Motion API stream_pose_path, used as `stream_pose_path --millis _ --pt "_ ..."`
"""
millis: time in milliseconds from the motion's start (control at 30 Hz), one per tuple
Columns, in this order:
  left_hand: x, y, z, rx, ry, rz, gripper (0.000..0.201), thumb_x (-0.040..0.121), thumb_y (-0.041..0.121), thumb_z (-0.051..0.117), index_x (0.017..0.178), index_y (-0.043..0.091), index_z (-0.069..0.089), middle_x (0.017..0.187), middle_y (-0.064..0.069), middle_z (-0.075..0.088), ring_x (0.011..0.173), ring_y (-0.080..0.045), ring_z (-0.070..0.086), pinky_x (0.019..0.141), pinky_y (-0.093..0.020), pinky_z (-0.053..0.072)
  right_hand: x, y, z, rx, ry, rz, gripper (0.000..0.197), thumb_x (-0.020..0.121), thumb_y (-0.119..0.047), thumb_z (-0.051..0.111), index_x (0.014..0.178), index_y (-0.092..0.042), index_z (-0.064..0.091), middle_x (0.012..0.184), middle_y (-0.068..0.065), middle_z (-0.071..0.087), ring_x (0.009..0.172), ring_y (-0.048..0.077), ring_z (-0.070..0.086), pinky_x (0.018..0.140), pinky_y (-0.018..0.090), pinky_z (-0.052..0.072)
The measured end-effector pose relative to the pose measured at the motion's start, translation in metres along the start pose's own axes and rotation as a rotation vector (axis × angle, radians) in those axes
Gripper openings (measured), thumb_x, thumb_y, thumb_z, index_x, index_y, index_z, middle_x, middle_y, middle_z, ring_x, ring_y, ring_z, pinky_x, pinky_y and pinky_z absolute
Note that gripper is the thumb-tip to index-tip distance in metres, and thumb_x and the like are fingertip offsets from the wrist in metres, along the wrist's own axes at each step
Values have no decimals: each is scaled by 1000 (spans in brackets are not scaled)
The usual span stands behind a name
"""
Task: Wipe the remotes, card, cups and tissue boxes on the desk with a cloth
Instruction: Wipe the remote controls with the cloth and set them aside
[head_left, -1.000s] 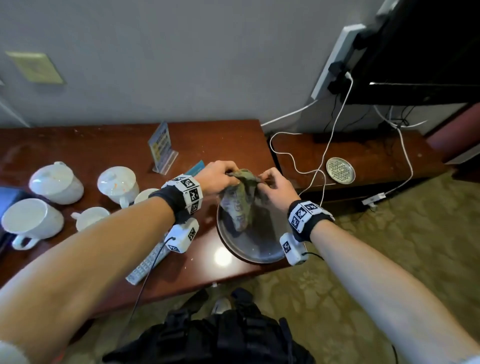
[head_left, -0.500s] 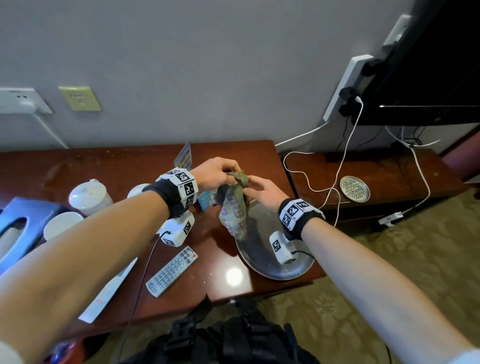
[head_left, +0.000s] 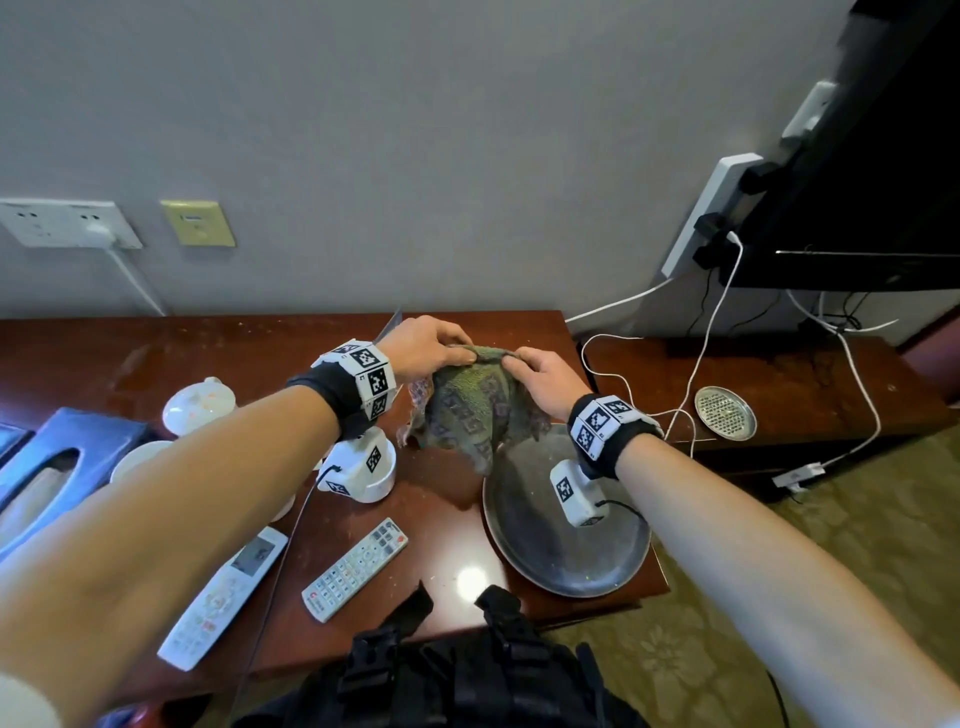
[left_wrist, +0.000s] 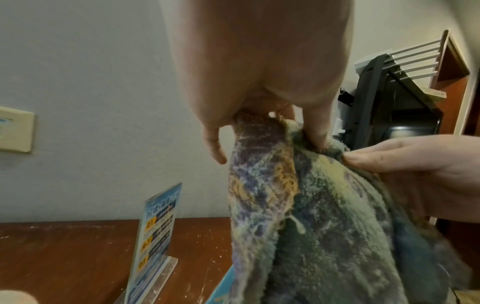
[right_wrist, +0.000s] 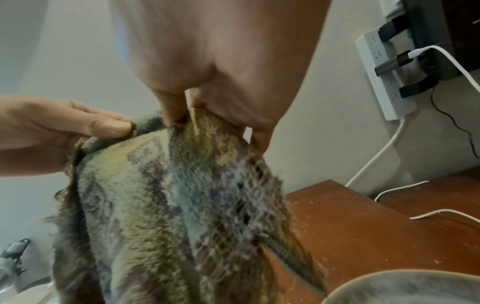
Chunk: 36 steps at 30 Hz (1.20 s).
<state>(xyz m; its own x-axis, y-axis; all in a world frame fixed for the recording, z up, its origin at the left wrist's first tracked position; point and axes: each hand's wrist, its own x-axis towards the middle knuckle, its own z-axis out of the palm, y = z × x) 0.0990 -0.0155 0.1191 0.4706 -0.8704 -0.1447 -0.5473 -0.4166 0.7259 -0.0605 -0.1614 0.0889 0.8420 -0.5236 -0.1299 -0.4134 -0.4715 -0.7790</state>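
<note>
Both hands (head_left: 483, 358) hold cloth (head_left: 467, 410) above seemingly empty tray (head_left: 566, 561)

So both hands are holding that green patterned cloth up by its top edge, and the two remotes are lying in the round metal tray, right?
Not quite. Both the left hand and right hand do pinch the cloth by its top edge, but the two remotes lie on the bare desk, left of the metal tray. The head view shows this.
</note>
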Motion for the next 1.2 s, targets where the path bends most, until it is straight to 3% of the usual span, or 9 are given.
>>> stream_pose_path --millis 133,267,433,633,767,900,1000,1100,1200 --pt "1 -2 -2 103 52 -29 17 92 41 67 100 28 75 99 5 73 96 -14 66 87 -32 53 2 4 -4 -39 35 3 26 98 -38 55 82 -20 65 85 2 69 81 19 61 76 35 47" --pt "0 -4 7 130 86 -36 20 94 42 64 101 28 75 101 5 72 94 -16 66 77 -29 50 4 6 -3 -67 92 32 25 96 -42 55 81 -26 66 86 -1 70 87 23 64 81 39 50" --pt "7 -11 21 -24 57 -84 11 94 37 64 98 32 72 101 1 74 94 -19 68 89 -38 54 5 11 4 -61 198 -12 30 90 -55 50 90 -33 71 95 -7 73 97 25 64 90 42 50" --pt "11 3 35 -435 106 -202 14 100 12 56 110 9 66 92 -9 67 71 -16 62 57 -23 54 -8 8 20 166 230 41 29 91 -43 63 115 -30 72 115 -9 71 114 14 62 104 39 46" --pt "8 8 36 -608 75 -227 27 95 25 65 112 5 66 98 -11 71 84 -23 70 66 -26 59 -20 4 33 267 138 50 36 90 -29 69 126 -28 65 122 -7 68 113 9 61 105 35 46" --pt "8 0 34 -538 116 -227 8 88 11 71 95 12 71 99 -12 73 92 -26 71 84 -37 59 -26 12 36 343 54 27 40 89 -10 68 127 -24 65 121 -7 67 114 10 62 105 36 47" --pt "7 -3 32 -461 144 -211 21 88 3 63 83 21 70 92 -7 71 88 -23 67 82 -36 56 -29 15 32 346 119 27 30 92 -13 64 118 -26 70 119 -5 70 114 9 61 106 37 47" --pt "2 -1 29 -442 104 -149 23 91 1 59 87 21 69 95 -5 70 86 -18 65 76 -30 53 -24 16 27 367 203 81 37 91 -16 67 128 -21 64 124 -4 66 115 9 58 108 37 44" --pt "-2 0 26 -448 65 -109 27 92 -2 54 90 21 68 98 -9 69 89 -23 65 82 -39 54 -18 15 28 445 66 81 54 89 -18 69 139 -30 52 136 -3 57 125 14 52 108 36 41"
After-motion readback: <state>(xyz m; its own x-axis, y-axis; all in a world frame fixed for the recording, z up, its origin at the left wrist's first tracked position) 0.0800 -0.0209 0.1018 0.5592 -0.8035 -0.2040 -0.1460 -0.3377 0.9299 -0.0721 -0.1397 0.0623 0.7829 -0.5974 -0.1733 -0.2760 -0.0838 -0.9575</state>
